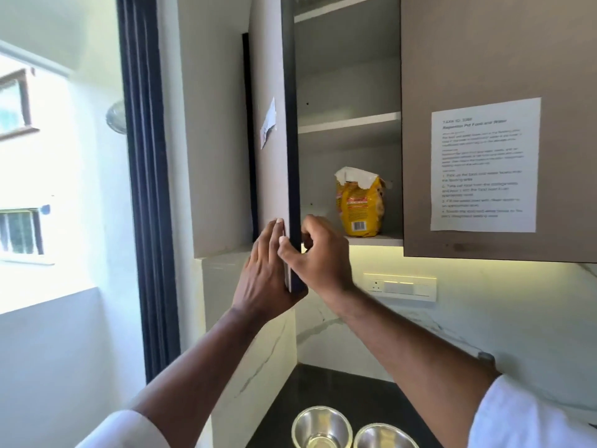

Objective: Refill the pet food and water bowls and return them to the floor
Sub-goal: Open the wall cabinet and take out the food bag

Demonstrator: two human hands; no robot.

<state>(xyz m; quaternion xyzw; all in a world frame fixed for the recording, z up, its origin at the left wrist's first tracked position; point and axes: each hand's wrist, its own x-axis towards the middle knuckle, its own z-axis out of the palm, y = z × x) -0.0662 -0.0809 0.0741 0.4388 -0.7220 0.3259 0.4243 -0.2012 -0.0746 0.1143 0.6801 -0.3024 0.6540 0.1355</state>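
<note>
A yellow pet food bag point(358, 203) with a torn white top stands on the lowest shelf of the open wall cabinet. The cabinet door point(274, 156) is swung out edge-on toward me. My left hand point(263, 270) lies flat against the door's outer face near its bottom corner. Fingers of my right hand point(318, 257) curl around the door's dark edge from the inner side. Two steel bowls point(321, 428) point(384, 438) sit side by side on the black counter point(339, 389) below.
The neighbouring cabinet door point(468, 59) is closed and carries a printed instruction sheet point(486, 166). A switch plate point(400, 286) sits on the marble backsplash. A dark curtain point(145, 189) and a bright window are at the left. The upper cabinet shelves look bare.
</note>
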